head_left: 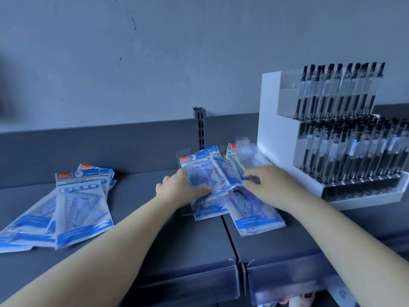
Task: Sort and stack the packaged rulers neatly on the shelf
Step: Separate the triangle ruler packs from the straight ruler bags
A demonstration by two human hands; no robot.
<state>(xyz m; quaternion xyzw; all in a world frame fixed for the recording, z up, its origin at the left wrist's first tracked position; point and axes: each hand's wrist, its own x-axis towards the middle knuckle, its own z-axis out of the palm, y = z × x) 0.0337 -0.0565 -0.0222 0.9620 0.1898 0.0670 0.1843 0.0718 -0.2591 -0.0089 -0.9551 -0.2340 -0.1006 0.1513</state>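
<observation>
Both hands, left [181, 188] and right [264, 185], gripped a fanned pile of ruler packs [218, 185] at two o'clock on the shelf [155, 229]; slick sleeves risked sliding apart.

Your work surface: dark grey shelf [155, 220], two sections meeting at seam right of centre. Left section: fanned pile of ruler packs [66, 209]. Second, messier pile [232, 196] straddles seam. Right section: white pen display rack [327, 151] standing just beside that pile.
</observation>
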